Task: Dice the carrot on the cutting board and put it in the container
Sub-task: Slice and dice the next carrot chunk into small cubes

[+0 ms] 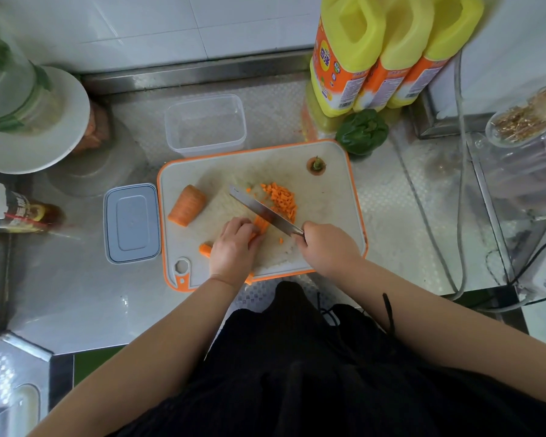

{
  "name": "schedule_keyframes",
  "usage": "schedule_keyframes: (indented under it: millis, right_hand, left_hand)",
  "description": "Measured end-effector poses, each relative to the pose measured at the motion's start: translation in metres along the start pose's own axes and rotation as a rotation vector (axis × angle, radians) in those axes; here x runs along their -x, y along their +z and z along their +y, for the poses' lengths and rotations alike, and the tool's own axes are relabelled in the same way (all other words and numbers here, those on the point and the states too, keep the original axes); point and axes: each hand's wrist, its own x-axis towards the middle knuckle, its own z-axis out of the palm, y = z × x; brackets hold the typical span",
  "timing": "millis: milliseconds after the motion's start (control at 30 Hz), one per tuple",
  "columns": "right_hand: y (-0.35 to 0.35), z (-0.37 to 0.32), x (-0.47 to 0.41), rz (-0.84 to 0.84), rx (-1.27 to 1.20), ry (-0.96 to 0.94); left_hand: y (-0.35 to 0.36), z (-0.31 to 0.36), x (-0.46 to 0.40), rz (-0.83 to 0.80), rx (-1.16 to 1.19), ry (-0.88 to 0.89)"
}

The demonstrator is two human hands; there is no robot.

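On the orange-rimmed cutting board [328,197], my left hand [234,247] holds down a bundle of carrot strips [260,224] with curled fingers. My right hand [327,247] grips the handle of a knife [262,209], whose blade lies across the strips. Beyond the blade sits a pile of diced carrot [281,198]. A thick carrot chunk [186,205] lies at the board's left, a small piece [205,249] beside my left hand, and the carrot top [316,165] at the far right corner. The clear container [205,124] stands behind the board.
A grey lid [131,223] lies left of the board. Yellow bottles [379,52] and a green vegetable [361,130] stand at the back right. A white plate [35,121] with a glass jar sits at the left, a sauce bottle [22,214] below it.
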Motion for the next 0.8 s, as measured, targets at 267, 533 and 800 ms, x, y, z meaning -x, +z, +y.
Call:
schedule_keyframes:
  millis: [267,533,800]
  right_hand:
    - [0.003,-0.003,0.006,-0.011,0.105,0.017]
    - [0.006,-0.010,-0.005,-0.074,0.052,0.047]
    - [-0.003,0.006,-0.016,-0.099,-0.126,0.080]
  left_hand:
    - [0.000,-0.003,-0.005,-0.002,0.047,-0.001]
    - [0.000,-0.003,-0.006,-0.014,0.047,0.051]
    - [-0.003,-0.001,-0.004,-0.003,0.045,0.038]
